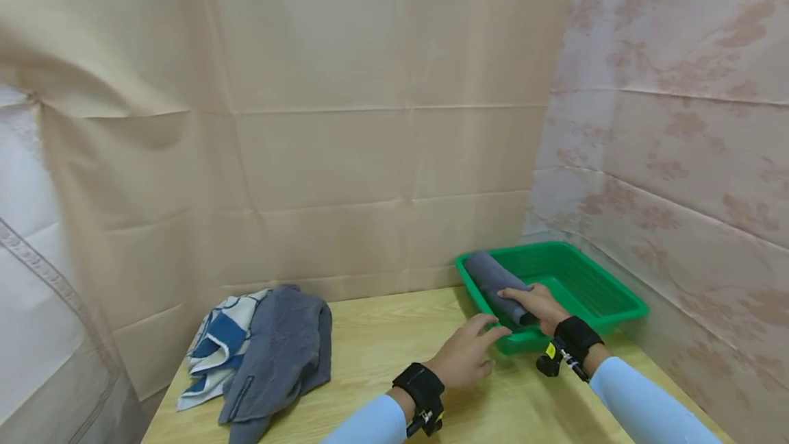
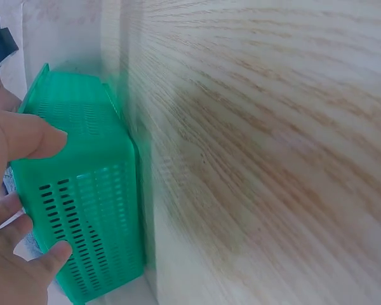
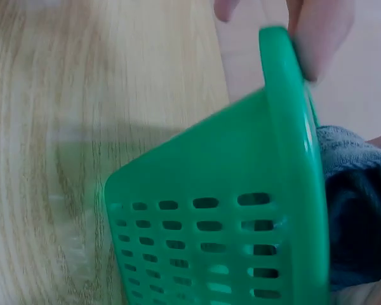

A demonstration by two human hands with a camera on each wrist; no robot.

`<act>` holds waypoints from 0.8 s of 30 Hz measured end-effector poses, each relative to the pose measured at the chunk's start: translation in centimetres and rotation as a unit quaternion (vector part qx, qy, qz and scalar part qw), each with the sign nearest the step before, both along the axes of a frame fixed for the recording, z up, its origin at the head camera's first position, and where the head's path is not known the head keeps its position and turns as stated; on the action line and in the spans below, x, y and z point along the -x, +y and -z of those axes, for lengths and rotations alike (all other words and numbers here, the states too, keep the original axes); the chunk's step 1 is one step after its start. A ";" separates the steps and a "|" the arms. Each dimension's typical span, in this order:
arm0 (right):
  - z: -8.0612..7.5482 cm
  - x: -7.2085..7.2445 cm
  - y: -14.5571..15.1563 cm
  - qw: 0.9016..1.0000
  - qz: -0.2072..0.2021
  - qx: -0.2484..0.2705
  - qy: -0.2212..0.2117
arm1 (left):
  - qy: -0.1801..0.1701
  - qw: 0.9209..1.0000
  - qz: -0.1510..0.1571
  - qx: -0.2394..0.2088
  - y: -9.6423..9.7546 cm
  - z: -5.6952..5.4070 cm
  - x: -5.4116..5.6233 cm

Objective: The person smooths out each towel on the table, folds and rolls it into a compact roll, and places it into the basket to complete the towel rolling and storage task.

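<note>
A rolled grey towel point(image 1: 493, 283) lies along the left side of a green plastic basket point(image 1: 600, 279). My right hand point(image 1: 542, 307) holds the near end of the roll, thumb across its top. In the right wrist view the open end of the rolled towel point(image 3: 355, 222) shows just past the basket's rim point(image 3: 298, 171), with parts of the hand on either side of it. My left hand point(image 1: 465, 355) is by the basket's near left corner, fingers apart and holding nothing. The left wrist view has its fingers in front of the slotted basket wall point(image 2: 92, 222); whether they touch it I cannot tell.
On the left of the wooden table point(image 1: 376, 334) lie a loose grey garment or cloth point(image 1: 286, 348) with a dark zip-like strip and a blue-and-white patterned cloth point(image 1: 222, 334). A beige curtain point(image 1: 370, 156) hangs behind, and a floral sheet point(image 1: 690, 156) borders the right side.
</note>
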State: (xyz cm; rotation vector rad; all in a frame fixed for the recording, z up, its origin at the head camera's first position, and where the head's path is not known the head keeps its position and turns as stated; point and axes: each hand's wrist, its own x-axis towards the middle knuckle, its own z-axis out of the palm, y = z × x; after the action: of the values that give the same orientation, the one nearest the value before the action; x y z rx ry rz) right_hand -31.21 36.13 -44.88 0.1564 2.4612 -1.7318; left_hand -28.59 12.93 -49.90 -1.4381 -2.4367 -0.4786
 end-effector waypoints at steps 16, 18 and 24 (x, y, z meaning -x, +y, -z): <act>0.7 1.6 0.3 0.997 -0.036 -0.012 -0.064 | -0.002 0.999 0.026 0.019 -0.3 -0.2 0.3; 0.7 1.7 0.5 0.996 -0.048 -0.043 -0.068 | 0.001 0.999 0.025 0.020 -0.3 -0.2 0.3; 0.8 1.9 0.7 0.993 -0.060 -0.043 -0.090 | 0.007 0.999 0.026 0.028 -0.4 -0.4 0.3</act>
State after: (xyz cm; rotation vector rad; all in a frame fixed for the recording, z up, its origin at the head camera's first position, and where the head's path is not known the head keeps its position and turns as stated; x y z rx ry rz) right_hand -33.07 36.88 -45.72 0.1619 2.3630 -1.4956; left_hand -28.86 12.51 -49.55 -1.5239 -2.4248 -0.4127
